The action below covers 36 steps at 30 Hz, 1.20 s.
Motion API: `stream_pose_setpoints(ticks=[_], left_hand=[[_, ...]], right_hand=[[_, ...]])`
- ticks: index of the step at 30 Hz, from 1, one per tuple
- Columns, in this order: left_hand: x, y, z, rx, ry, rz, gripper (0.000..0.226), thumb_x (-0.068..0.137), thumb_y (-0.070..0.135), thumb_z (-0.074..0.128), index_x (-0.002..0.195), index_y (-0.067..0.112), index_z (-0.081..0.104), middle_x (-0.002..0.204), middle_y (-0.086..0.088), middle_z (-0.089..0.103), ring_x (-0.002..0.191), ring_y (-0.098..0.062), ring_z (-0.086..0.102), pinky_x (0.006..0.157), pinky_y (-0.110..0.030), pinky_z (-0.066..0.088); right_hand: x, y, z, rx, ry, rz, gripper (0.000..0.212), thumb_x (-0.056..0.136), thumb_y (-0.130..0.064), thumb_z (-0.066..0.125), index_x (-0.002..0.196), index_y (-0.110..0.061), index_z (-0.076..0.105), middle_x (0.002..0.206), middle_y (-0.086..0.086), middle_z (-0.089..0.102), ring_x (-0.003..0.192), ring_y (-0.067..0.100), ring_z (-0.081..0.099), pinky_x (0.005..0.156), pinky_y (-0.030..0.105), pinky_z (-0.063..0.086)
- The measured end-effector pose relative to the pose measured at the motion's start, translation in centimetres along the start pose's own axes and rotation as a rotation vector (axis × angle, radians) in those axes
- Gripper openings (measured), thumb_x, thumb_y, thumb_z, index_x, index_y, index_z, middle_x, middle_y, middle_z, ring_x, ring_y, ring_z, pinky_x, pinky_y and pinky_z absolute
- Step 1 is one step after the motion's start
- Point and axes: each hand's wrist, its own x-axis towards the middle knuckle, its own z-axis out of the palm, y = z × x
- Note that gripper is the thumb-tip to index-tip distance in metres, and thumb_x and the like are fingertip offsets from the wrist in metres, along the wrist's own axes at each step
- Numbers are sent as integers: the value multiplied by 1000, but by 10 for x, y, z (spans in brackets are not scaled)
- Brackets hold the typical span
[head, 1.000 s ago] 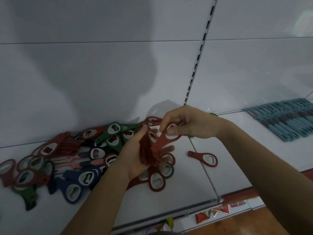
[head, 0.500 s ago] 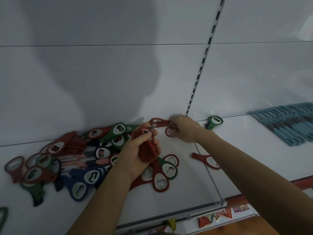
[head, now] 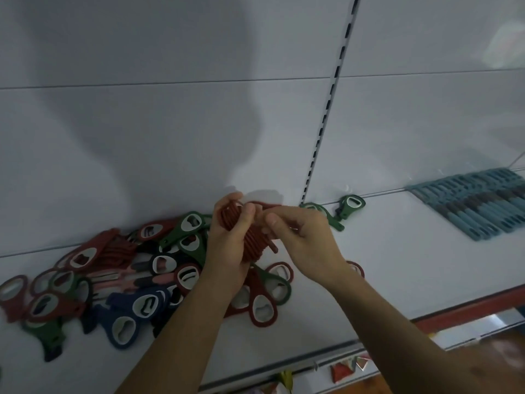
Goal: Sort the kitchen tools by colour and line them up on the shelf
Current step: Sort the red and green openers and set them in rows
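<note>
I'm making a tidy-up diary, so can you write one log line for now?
left hand: grips red opener stack | right hand: pinches red opener against it | mixed pile: unsorted on shelf

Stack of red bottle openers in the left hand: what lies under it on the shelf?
A red bottle opener and a green bottle opener lie on the shelf below the stack; the left hand and forearm hide the rest.
</note>
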Motion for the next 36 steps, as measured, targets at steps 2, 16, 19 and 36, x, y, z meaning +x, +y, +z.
stream_pose_setpoints(ticks=[2, 16, 19, 36], left_hand=[[4, 1, 1, 34, -1, 66, 33, 89, 12, 70, 118, 23, 60, 109, -7, 72, 93, -23, 74, 75, -39, 58], [-15, -60, 76, 380, -521, -170, 72, 90, 82, 28, 133, 35, 61, 110, -6, 71, 86, -18, 71, 60, -36, 51], [-22, -69, 109, 423, -555, -181, 47, 85, 77, 23, 121, 74, 52, 103, 15, 73, 87, -3, 72, 69, -33, 57], [4, -152, 233, 517, -161, -73, 23, 101, 31, 52, 121, 29, 63, 112, 1, 72, 107, -15, 69, 104, -52, 50]], right_hand=[[-8, 9, -11, 199, 50, 96, 13, 91, -10, 73, 103, -15, 73, 96, -5, 75, 91, 19, 72, 77, 38, 61], [-44, 26, -96, 241, -204, 257, 90, 74, 8, 85, 143, -31, 42, 128, 2, 56, 93, 35, 70, 63, 51, 62], [-50, 41, -122, 289, -170, 271, 70, 79, 4, 83, 133, -21, 46, 116, 14, 58, 82, 40, 70, 63, 51, 60], [-66, 120, -269, 1135, 400, 560, 51, 90, -16, 62, 139, -25, 53, 100, 17, 66, 90, 34, 73, 74, 44, 61]])
